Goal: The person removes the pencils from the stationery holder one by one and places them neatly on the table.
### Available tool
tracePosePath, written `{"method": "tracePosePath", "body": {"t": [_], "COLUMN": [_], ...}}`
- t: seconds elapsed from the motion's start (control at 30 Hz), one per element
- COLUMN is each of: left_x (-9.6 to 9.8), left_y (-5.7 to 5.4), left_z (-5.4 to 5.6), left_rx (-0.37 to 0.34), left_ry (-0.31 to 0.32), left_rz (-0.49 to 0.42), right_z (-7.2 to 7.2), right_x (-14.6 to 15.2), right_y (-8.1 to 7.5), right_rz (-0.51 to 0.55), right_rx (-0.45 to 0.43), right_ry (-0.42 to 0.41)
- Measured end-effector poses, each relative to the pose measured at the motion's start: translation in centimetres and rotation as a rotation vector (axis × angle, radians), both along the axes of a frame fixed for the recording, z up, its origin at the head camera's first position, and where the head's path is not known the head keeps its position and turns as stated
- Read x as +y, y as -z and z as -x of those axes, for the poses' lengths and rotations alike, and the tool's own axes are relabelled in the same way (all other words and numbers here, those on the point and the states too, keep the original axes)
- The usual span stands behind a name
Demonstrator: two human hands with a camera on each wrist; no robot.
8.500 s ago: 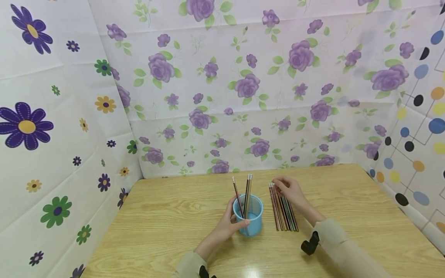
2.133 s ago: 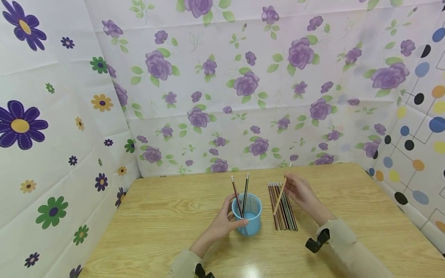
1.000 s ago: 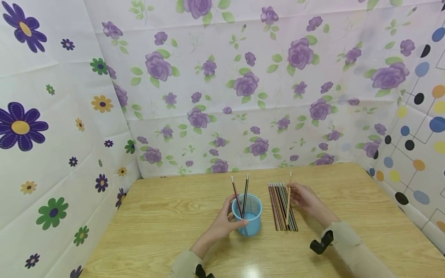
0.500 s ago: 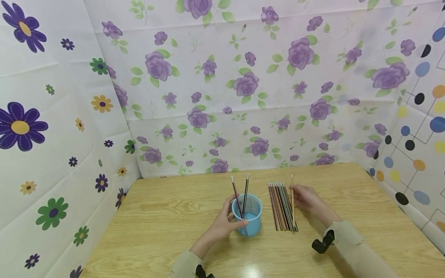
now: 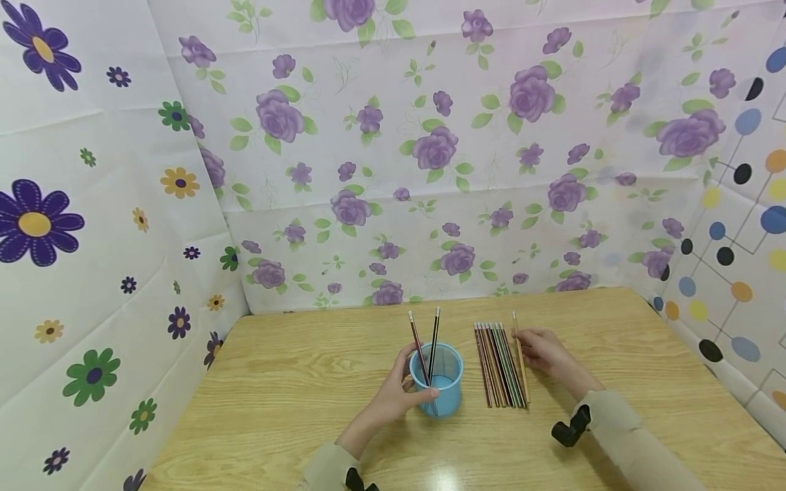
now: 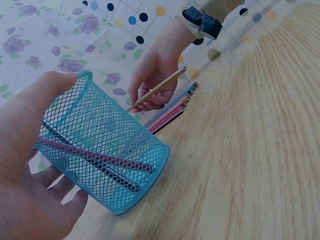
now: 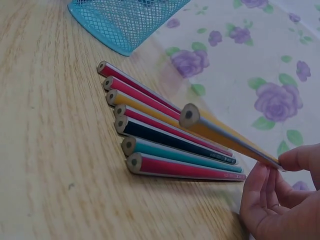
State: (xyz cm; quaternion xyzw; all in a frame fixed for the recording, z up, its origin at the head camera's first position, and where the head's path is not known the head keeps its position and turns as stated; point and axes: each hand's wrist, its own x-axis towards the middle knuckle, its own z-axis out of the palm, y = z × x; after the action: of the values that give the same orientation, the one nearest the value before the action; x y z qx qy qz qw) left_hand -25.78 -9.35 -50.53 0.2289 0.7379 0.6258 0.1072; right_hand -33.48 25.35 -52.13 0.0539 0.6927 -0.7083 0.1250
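My left hand [image 5: 391,401] grips a light-blue mesh pencil cup [image 5: 449,404], thumb at the near side of its rim. Inside the cup lean a dark red pencil [image 5: 417,339] and a black pencil [image 5: 434,337], both with white upper ends. To the right, my right hand [image 5: 548,353] pinches a yellow pencil [image 5: 520,358] near its far end. In the right wrist view the yellow pencil [image 7: 225,134] is raised, its blunt near end above a row of pencils [image 7: 175,147]. The row holds several red, yellow, dark blue and green pencils side by side.
A wood-grain table [image 5: 319,368] carries everything. Behind it hangs a sheet with purple roses [image 5: 368,204]; flowered and dotted sheets stand at the left and right sides. Black devices sit on both wrists, such as the right wrist camera [image 5: 571,426].
The yellow pencil, in the cup at first, came out in my right hand. It then swung across the row and lowered to its right end. My left hand stays on the cup.
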Motion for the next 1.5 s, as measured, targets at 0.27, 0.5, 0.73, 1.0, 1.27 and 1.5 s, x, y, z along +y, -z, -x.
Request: {"method": "tracePosePath", "body": {"t": [0.27, 0.5, 0.73, 1.0, 1.27, 1.5], "left_x": [-0.1, 0.0, 0.0, 0.0, 0.0, 0.1], "left_y": [0.2, 0.1, 0.0, -0.1, -0.1, -0.1], "left_z": [0.1, 0.0, 0.1, -0.1, -0.1, -0.2], "left_rx": [-0.008, -0.009, 0.003, -0.002, 0.001, -0.006], "left_ry": [-0.001, 0.002, 0.007, -0.002, -0.005, -0.006], "left_rz": [0.014, 0.011, 0.003, 0.004, 0.003, -0.003], "right_z": [0.1, 0.5, 0.5, 0.6, 0.6, 0.7], "right_x": [0.3, 0.5, -0.1, -0.9, -1.2, -1.2], "right_y": [0.0, 0.2, 0.2, 0.6, 0.3, 0.6], "right_rz": [-0.149, -0.260, -0.407, -0.558, -0.622, -0.656], "right_rx": [0.033, 0.052, 0.117, 0.186, 0.226, 0.250], "right_ry": [-0.003, 0.014, 0.039, 0.071, 0.069, 0.071]}}
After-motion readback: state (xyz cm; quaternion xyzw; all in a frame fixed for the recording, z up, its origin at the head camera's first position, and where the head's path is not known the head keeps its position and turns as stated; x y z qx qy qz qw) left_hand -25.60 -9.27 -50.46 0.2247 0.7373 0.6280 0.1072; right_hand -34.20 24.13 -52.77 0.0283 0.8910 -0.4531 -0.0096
